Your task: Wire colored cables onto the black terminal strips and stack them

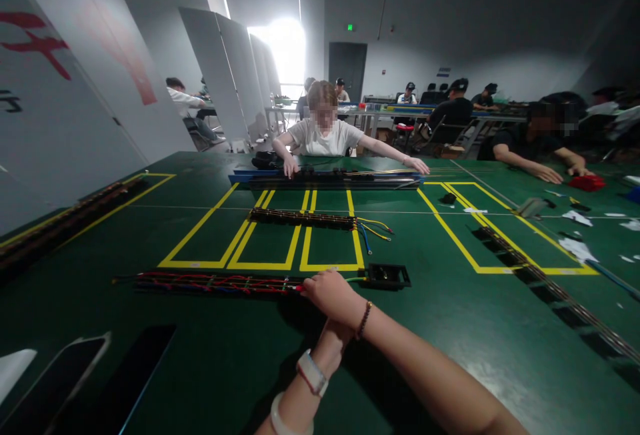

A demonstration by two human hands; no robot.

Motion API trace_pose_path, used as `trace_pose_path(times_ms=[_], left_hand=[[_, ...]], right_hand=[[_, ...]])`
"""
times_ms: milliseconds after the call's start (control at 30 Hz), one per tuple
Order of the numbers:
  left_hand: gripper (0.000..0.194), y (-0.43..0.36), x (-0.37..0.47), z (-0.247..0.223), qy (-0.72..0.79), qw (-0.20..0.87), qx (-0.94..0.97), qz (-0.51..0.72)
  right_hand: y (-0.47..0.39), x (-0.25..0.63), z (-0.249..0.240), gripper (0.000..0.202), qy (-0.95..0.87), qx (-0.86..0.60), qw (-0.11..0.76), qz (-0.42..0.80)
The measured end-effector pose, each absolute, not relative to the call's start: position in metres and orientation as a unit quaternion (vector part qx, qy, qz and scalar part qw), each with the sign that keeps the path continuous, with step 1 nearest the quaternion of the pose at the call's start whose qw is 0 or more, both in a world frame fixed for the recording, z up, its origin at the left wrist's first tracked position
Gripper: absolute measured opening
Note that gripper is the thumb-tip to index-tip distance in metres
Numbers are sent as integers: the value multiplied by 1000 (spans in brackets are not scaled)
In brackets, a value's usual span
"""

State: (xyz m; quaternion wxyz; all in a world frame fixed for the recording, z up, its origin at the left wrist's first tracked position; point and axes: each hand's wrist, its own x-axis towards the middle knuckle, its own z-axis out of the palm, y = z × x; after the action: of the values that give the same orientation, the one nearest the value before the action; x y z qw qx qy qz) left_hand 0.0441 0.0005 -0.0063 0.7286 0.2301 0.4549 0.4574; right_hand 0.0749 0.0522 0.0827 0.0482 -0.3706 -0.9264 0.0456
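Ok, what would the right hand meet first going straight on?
Most likely the red-wired strip: its end lies at the fingertips of the right hand, though depth there is unclear.

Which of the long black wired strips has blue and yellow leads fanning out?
The middle black strip across the yellow tape rectangles, beyond the wearer's right hand. Its leads spread from the right end; the red-wired black strip shows no such fan.

Left of hands (pixel 330 296), nearer: dark slabs (pixel 136 378), white item (pixel 16 369) | far right: paper scraps (pixel 576 248), red item (pixel 587 183) | straight beyond: seated person (pixel 327 136) | farther back: door (pixel 348 71)
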Motion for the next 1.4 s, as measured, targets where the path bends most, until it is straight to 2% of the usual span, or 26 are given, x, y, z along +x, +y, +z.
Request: trace_pose_path(times_ms=[100, 200, 300, 467, 600, 800, 967, 1100, 1233, 1400], left_hand=[[14, -4, 46, -2, 437, 728, 234, 473], [23, -6, 41, 3, 428, 735, 261, 457], [27, -3, 32, 10, 449, 741, 310, 393], [33, 4, 16, 20, 485, 721, 389, 306], [40, 9, 10, 18, 523, 677, 450, 256], [40, 16, -4, 15, 557, 593, 555, 173], [41, 21, -21, 21, 530, 594, 595, 110], [43, 21, -18, 19, 489, 653, 564, 127], [41, 20, -10, 12, 465, 702, 511, 171], [33, 18, -17, 6, 428, 741, 432, 283]], right_hand=[[59, 112, 89, 34, -907, -367, 154, 139], [61, 146, 75, 28, -855, -453, 235, 95], [59, 168, 45, 20, -836, -499, 230, -2], [50, 180, 7, 29, -853, -478, 206, -41], [49, 178, 6, 31, -850, -487, 197, -39], [49, 178, 9, 32, -849, -488, 201, -41], [48, 179, 8, 33, -851, -483, 204, -39], [48, 178, 9, 31, -846, -480, 230, -26], [42, 168, 29, 31, -838, -457, 296, 24], [18, 135, 68, 48, -862, -360, 332, 132]])
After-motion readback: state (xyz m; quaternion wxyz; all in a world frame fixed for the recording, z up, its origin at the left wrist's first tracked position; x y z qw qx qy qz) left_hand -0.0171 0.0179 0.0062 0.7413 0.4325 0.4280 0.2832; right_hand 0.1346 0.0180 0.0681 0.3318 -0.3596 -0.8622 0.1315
